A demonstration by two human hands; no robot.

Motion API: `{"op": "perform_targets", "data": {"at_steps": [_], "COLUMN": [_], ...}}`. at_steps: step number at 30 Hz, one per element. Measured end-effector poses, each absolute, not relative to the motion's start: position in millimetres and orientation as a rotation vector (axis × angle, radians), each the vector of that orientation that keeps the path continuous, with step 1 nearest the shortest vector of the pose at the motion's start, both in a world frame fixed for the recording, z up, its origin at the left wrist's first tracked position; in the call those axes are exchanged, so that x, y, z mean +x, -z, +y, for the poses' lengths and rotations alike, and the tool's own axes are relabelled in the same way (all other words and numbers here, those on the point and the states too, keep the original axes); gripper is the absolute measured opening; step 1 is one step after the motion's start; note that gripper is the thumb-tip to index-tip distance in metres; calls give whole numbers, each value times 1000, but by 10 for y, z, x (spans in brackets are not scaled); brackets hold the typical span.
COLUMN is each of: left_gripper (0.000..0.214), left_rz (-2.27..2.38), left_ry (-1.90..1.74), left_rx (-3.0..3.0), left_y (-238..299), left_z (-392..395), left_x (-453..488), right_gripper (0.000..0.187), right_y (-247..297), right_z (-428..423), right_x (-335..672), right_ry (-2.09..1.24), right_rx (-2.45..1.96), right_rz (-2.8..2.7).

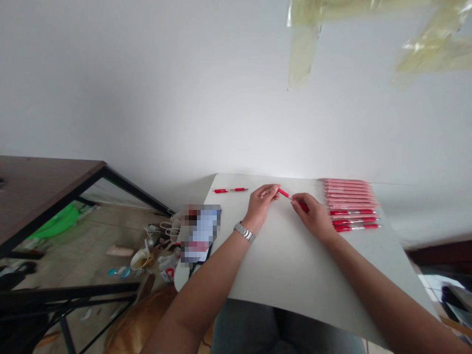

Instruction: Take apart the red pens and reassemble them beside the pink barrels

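Observation:
A red pen [286, 195] is held between both hands above the white table [287, 265]. My left hand [261, 202], with a silver watch on the wrist, pinches the pen's far end. My right hand [312, 213] grips the pen's other end with closed fingers. Another red pen [230, 190] lies alone on the table at the far left. A row of several red pens [352, 204] lies side by side at the far right, just beyond my right hand.
A blurred object [201, 232] rests on the table's left edge. A dark wooden table with a black frame [47, 187] stands to the left. Cups and clutter [142, 258] lie on the floor below. Tape strips [302, 54] hang on the wall.

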State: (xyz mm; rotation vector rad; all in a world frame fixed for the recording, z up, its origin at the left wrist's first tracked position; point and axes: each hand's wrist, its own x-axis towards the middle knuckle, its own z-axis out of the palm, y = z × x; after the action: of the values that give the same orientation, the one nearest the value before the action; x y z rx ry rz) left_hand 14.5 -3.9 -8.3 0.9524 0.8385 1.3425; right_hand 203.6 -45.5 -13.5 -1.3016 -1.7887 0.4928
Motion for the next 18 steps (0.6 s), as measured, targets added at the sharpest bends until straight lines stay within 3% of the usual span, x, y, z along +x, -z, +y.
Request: {"op": "perform_targets", "data": {"at_steps": [9, 18], "left_gripper": [36, 14], "left_rz": [937, 1261], "left_ry": [-1455, -1402], "left_rx": [1020, 1859], "left_y": [49, 85], "left_z": [13, 62], "left_x": [51, -147], "right_gripper": [30, 31], "right_y": [184, 168], "right_z": [-453, -461], "right_x": [2049, 2044], "right_ry": [-580, -581], "right_rx": [-1366, -1382], "right_rz": [-1723, -1673]}}
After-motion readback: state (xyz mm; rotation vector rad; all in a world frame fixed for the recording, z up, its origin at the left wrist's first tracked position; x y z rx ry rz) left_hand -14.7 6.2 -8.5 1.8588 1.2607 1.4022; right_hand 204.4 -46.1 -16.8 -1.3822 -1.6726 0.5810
